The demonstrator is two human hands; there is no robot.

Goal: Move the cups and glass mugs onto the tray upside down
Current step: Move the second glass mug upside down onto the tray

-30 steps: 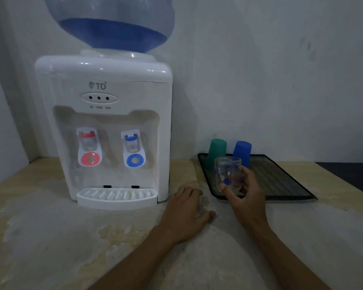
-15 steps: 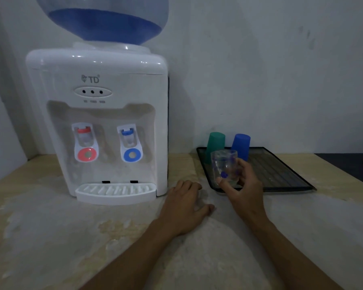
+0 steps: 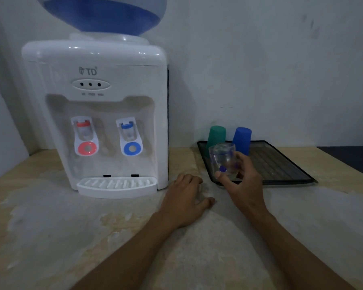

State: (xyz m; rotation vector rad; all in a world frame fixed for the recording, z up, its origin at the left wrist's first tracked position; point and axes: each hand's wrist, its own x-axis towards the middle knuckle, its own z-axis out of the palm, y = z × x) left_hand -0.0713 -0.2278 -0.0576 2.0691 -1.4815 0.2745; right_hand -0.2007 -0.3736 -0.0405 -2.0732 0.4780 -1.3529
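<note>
My right hand [image 3: 244,183] grips a clear glass mug [image 3: 222,159] with small blue marks, holding it over the near left corner of the dark tray [image 3: 281,166]. Whether its rim touches the tray is unclear. A green cup [image 3: 216,135] and a blue cup [image 3: 241,139] stand upside down at the tray's far left. My left hand [image 3: 184,201] rests flat on the counter, fingers apart, just left of the tray.
A white water dispenser [image 3: 96,114] with red and blue taps and a blue bottle on top stands at the left against the wall. A dark surface [image 3: 350,158] adjoins the beige counter [image 3: 71,227] at the far right.
My right hand with the glass mug has sunk slightly toward the tray's near left corner. The left hand stays flat on the counter. The camera shifted a little.
</note>
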